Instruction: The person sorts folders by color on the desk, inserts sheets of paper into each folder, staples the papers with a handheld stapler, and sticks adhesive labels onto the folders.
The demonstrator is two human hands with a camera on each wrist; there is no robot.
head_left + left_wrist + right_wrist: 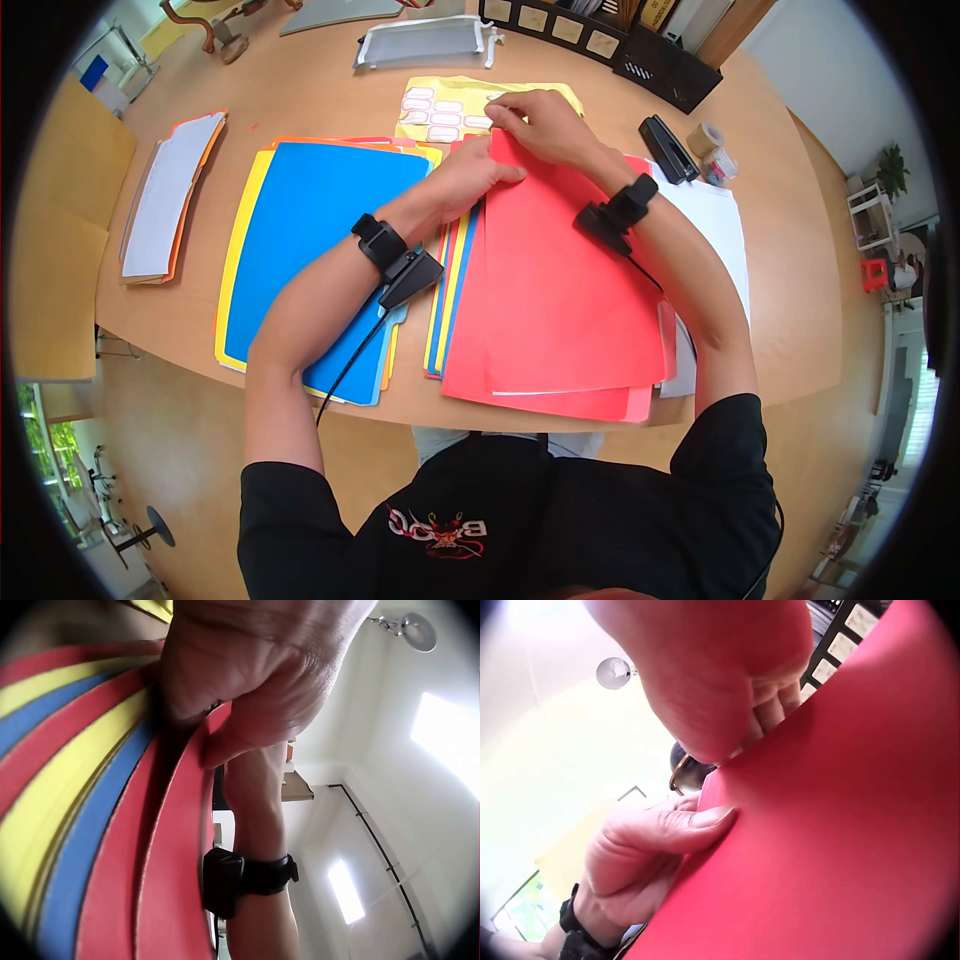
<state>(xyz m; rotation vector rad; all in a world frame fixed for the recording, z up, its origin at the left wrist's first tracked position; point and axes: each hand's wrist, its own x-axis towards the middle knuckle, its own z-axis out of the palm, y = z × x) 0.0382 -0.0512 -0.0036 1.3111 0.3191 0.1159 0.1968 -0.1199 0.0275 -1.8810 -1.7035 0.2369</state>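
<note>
A large red file folder [570,300] lies over a fanned stack of red, yellow and blue folders [112,814], their edges showing along its left side. My left hand [465,180] pinches its upper left edge, the thumb flat on the red face and the fingers behind, as the right wrist view shows. At the top edge, close by, my right hand [550,125] grips the folder with fingers bent over behind it. That upper corner is raised. Beneath the red folder's right side, white sheets [725,225] stick out.
Left of it lies a pile topped by a blue folder [325,215]; farther left is a smaller pile with a white top [172,195]. A yellow packet of labels [440,105] lies behind the hands. A black stapler [668,150], tape roll [704,138] and black organizer [670,82] stand back right.
</note>
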